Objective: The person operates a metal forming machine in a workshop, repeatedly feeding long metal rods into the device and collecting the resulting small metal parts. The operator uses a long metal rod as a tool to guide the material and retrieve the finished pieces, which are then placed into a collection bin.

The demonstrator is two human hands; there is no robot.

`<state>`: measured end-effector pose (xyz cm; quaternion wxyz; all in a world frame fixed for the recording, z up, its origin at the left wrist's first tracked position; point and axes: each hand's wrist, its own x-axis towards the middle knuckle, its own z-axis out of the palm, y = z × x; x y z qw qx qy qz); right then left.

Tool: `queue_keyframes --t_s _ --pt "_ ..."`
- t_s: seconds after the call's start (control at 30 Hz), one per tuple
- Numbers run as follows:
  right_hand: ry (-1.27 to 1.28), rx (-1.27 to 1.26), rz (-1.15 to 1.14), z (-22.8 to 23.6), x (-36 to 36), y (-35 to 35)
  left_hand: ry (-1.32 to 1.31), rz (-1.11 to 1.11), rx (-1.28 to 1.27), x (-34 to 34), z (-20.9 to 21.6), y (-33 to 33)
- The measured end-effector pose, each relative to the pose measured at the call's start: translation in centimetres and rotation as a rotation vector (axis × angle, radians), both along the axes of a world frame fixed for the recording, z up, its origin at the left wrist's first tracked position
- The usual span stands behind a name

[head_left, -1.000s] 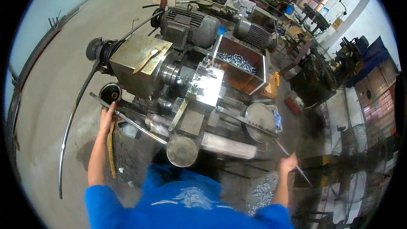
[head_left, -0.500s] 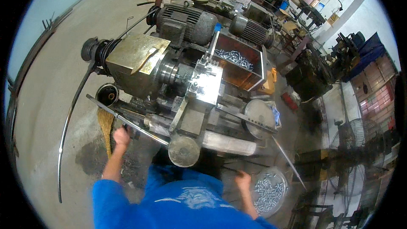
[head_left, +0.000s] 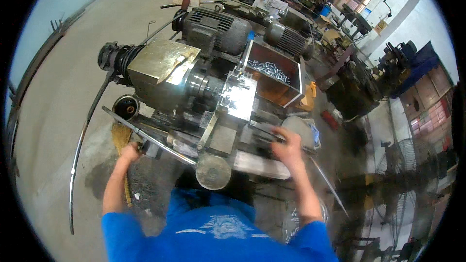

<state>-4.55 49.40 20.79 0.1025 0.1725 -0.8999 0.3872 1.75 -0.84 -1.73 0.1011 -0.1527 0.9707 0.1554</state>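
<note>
At the front left of a lathe with a bright tool block [head_left: 239, 98], my left hand [head_left: 130, 152] is closed round something small and dark that its fingers mostly hide. A long steel bar [head_left: 162, 147] slants just above that hand. My right hand [head_left: 288, 147] is over the right front of the machine, beside a flat metal lever [head_left: 262, 128] and a round disc [head_left: 302, 130]. Thumb and forefinger look apart, but motion smears the fingertips. I cannot tell whether they hold or touch anything. The chuck [head_left: 199, 85] lies left of the tool block.
A metal box [head_left: 286, 91] of small metal parts stands behind the tool block. Below my right forearm is a basin [head_left: 326, 213] with similar parts, largely covered. A broom [head_left: 121, 138] leans at left. A thin rod [head_left: 330, 184] juts out at right.
My right hand has risen from beside the basin to the lever and disc, and its forearm now covers much of the basin. My left hand has shifted slightly left and up, still closed.
</note>
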Motion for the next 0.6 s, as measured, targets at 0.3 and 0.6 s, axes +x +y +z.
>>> queue_keyframes --t_s 0.3,0.6 --pt "0.208 0.626 0.278 1.3 -11.7 -18.5 0.703 0.39 0.103 6.8 20.2 -11.2" --pt "0.073 0.527 0.269 1.1 -11.9 -19.0 0.346 0.537 -0.198 11.8 16.4 -0.7"
